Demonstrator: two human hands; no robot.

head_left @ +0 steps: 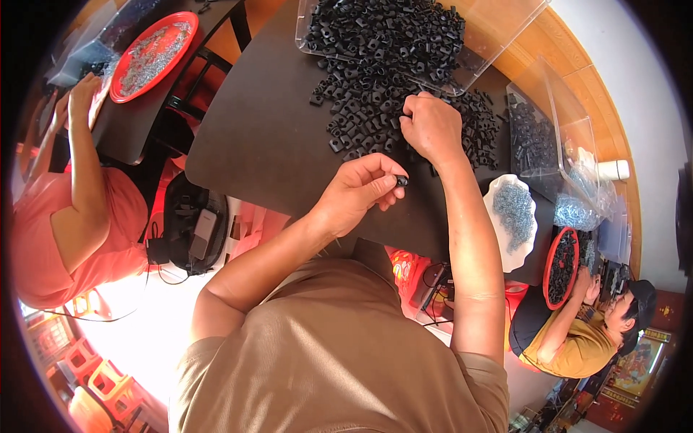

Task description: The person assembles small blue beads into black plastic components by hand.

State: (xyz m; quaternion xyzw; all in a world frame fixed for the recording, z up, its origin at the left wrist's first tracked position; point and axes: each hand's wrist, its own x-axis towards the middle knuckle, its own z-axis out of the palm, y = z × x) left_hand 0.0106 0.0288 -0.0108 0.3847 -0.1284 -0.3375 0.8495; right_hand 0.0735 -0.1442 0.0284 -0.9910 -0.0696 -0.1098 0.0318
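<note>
My left hand (359, 189) is closed, pinching a small black plastic part (402, 181) between thumb and fingers above the dark table (253, 130). Ahead and to the right, my right hand (435, 128) is curled with its fingertips down at the edge of a loose pile of black plastic parts (361, 115). Whatever those fingers hold, if anything, is hidden. Behind the pile, a clear plastic bin (498, 54) lies with more of the same parts spilling from it onto the tabletop.
Right of my right forearm sits a white scalloped dish (532, 234) of small shiny pieces. Beyond stand a clear container (538, 137) and a white cylinder (613, 170). Co-workers sit at left and right, near a red tray (191, 22) and a red-rimmed tray (550, 263).
</note>
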